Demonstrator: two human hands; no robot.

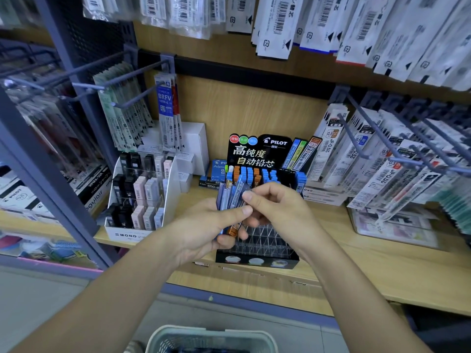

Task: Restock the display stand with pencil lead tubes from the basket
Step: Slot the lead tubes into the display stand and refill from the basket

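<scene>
**DESK:** Who's in shot, & where?

**PHOTOG:** One person at a stationery shelf, head-cam POV, both bare forearms in frame. The left hand (pixel 201 225) grips a bundle of pencil lead tubes (pixel 230 197). They're mostly blue & clear, held upright in a fan. An orange tube (pixel 234 229) sticks out at the bottom of the bundle.

**DESK:** Right hand?

**PHOTOG:** The right hand (pixel 277 207) comes in from the opp. side. Thumb & forefinger pinch the top end of a blue tube (pixel 238 189) at the bundle's right edge, other fingers curled beneath.

**DESK:** And the stand?

**PHOTOG:** The black Pilot display stand (pixel 243 264) sits on the wooden shelf (pixel 369 271), just behind & below the hands. Its clear dividers (pixel 260 238) show in the front rows. Blue & orange stocked tubes (pixel 254 174) stand in the back rows under the header card (pixel 254 154).

**DESK:** Basket?

**PHOTOG:** The basket (pixel 165 335) is at the bottom edge of frame, below shelf level & near the person's body. Only the pale rim & mesh wall show. There's something dark blue inside, too cropped to ID.

**DESK:** Anything else for the caption?

**PHOTOG:** A white MONO box (pixel 172 189) stands left of the stand w/ black, pink & grey cases in tiers. Refill packs (pixel 382 154) hang on pegs to the right, w/ more packs left & overhead.
</scene>
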